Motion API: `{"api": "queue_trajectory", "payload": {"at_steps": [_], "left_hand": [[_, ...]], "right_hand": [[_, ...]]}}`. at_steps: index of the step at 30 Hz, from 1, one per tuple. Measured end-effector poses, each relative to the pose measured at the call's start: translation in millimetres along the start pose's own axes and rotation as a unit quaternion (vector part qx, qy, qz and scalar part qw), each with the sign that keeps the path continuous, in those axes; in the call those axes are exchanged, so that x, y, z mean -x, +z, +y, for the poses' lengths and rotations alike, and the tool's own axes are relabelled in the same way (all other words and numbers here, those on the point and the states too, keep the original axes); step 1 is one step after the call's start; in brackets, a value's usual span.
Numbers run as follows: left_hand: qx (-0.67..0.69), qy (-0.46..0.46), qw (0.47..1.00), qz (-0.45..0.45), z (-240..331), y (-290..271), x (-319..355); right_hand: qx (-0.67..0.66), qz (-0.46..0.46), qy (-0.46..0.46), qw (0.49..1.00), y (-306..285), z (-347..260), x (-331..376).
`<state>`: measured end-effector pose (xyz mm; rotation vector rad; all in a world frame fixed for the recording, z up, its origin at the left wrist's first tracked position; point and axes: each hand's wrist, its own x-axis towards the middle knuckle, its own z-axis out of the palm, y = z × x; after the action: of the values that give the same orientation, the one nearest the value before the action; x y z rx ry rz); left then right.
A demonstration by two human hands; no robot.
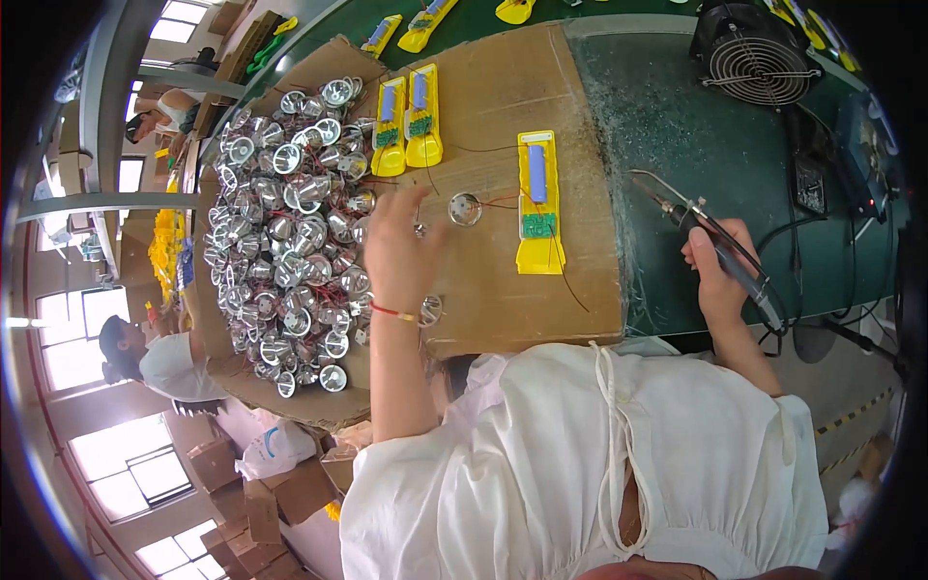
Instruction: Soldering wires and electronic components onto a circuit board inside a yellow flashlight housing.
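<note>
My left hand [396, 242] hovers over the cardboard [503, 314], fingers a little bent and blurred, so I cannot tell whether they pinch anything; my right hand [717, 275] is closed around the handle of a soldering iron [762, 298]. Just beyond my left fingers, to their right, a round lamp [465, 210] lies on the cardboard, with red wires [503, 201] running from it to the yellow case [548, 253]. That case lies between my hands: to the right of the left one, which looks the nearer, and to the left of the right one. The iron slants away from me and leftward, its tip near the case's right side but apart from it. The case's long axis runs nearly straight away from me, across the line between my hands, its broad plain end toward me and its battery [537, 174] toward the far end. A dark loose wire [574, 283] trails from it toward me. Farther out, two more cases [431, 150] lie beyond my left hand, beside the heap of lamps [300, 232].
</note>
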<state>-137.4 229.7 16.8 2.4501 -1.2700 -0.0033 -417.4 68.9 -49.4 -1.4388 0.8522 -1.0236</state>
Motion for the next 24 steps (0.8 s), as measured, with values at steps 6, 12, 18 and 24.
{"api": "queue_trajectory", "payload": {"at_steps": [6,12,18,24], "left_hand": [[-0.048,0.057,0.996,-0.051,19,58,-16],[0.168,0.031,0.985,-0.001,20,36,0],[0.305,-0.101,0.946,-0.045,42,32,41],[0.347,-0.168,0.921,-0.061,44,46,43]], "right_hand": [[0.024,-0.028,-0.007,0.999,8,-8,12],[-0.007,-0.054,0.019,0.998,12,-17,21],[0.043,-0.162,-0.005,0.986,30,-27,22],[0.032,-0.159,0.038,0.986,40,-24,22]]}}
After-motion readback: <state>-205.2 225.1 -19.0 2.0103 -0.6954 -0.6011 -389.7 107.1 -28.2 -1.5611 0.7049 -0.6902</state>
